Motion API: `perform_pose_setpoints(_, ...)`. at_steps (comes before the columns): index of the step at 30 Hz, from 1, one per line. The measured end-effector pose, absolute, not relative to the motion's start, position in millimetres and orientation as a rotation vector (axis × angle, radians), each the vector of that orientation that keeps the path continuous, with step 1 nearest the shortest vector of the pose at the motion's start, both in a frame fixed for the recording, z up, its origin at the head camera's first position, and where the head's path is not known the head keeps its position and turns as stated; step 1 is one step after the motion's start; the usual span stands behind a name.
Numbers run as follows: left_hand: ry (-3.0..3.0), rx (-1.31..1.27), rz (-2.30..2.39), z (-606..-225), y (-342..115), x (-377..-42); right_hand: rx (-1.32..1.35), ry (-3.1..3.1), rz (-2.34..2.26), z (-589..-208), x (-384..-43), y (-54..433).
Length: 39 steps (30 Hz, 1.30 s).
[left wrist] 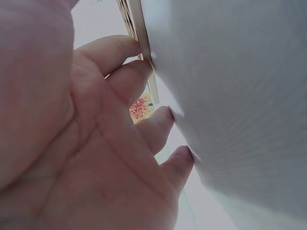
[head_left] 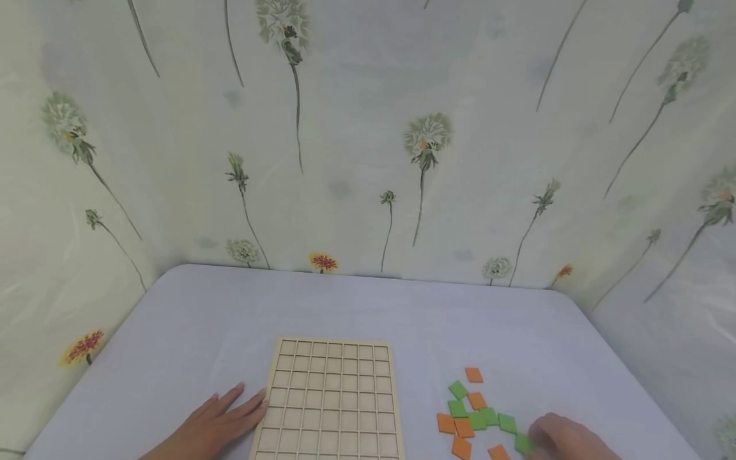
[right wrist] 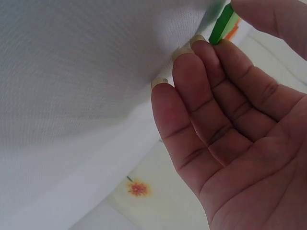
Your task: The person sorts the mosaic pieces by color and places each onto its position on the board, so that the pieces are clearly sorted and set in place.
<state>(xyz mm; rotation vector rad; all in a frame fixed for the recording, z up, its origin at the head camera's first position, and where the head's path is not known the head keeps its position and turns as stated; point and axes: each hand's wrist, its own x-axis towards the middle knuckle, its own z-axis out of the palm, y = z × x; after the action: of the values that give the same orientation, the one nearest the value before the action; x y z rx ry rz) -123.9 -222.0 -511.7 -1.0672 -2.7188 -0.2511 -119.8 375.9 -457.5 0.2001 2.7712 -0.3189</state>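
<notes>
A wooden grid board (head_left: 328,400) with square cells lies on the table. Against its left edge rest the fingertips of my left hand (head_left: 215,427), its fingers spread and nearly straight; in the left wrist view two fingers touch the board's side (left wrist: 139,28) and the others reach the tabletop. On the right, my right hand (head_left: 566,437) pinches a green square tile (right wrist: 223,25) between thumb and index finger, low over the cloth. Its other fingertips are right at the table surface. The same green tile (head_left: 524,443) shows at the fingertips in the head view.
Left of the right hand lie several loose green tiles (head_left: 507,423) and orange tiles (head_left: 462,447), some touching or overlapping. A white cloth covers the table (head_left: 230,319). Behind it hangs a flower-patterned curtain (head_left: 345,128), also at both sides.
</notes>
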Motion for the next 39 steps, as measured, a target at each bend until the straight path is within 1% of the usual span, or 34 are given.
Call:
perform_pose_setpoints(12,-2.745,-1.059,-0.27,-509.0,-219.9,-125.0,0.169,2.712,-0.383,-461.0,-130.3,375.6)
perform_pose_setpoints(22,-2.833,-1.045,-0.358,-504.4,-219.8,-123.9,0.151,2.748,-0.408,-450.5,-123.0,365.0)
perform_pose_setpoints(30,-2.848,-1.038,-0.395,-506.6,-220.7,-124.9,0.156,2.731,-0.44,-444.9,-124.2,358.3)
perform_pose_setpoints(39,-2.798,-1.039,-0.329,-505.9,-219.6,-124.1,0.189,2.737,-0.464,-436.2,-121.8,349.2)
